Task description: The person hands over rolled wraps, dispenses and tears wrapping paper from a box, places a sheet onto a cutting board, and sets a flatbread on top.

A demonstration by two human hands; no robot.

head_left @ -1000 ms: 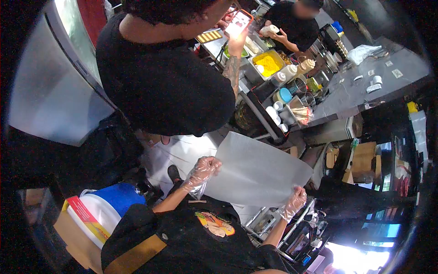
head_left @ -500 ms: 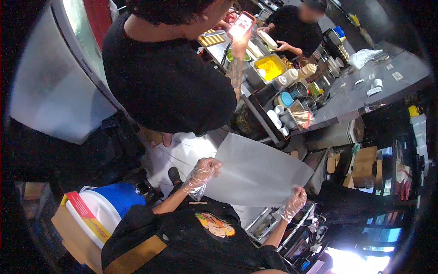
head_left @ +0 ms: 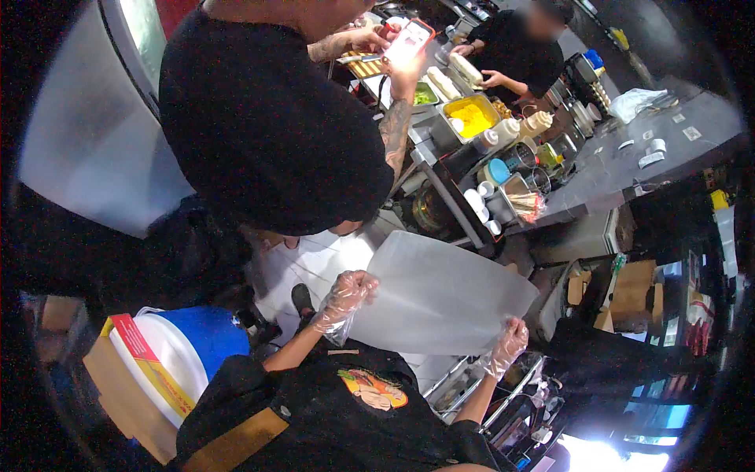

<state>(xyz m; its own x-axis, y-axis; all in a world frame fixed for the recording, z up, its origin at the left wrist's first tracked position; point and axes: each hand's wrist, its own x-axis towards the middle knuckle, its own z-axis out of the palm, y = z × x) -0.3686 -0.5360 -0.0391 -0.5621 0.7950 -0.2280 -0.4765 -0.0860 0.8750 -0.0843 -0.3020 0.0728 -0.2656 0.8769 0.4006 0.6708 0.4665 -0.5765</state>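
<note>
The person's left hand (head_left: 351, 295), in a clear, thin plastic glove, pinches the left edge of a large, whitish, translucent rectangular sheet (head_left: 448, 291) between bent fingers. The right hand (head_left: 510, 342), gloved in the same clear plastic, grips the sheet near its lower right corner, its fingers closed on the edge. The sheet is spread between the two hands, in front of the person's black shirt (head_left: 314, 417) with its colourful printed emblem, and above a pale tiled floor (head_left: 275, 271).

To the left of the person stands a round blue-and-white plastic tub (head_left: 208, 334), with an open brown cardboard box (head_left: 126, 393) against it. Ahead, a co-worker in a black top (head_left: 267, 126) holds up a red-edged phone (head_left: 409, 39) with a glowing screen. Beyond the sheet are a rectangular metal pan of yellow food (head_left: 472, 118), cream-coloured squeeze bottles (head_left: 536, 124) and a metal container of thin wooden sticks (head_left: 523, 203), near a dark grey table (head_left: 605, 169). A second co-worker in black (head_left: 515, 51) holds a long, pale object (head_left: 467, 69).
</note>
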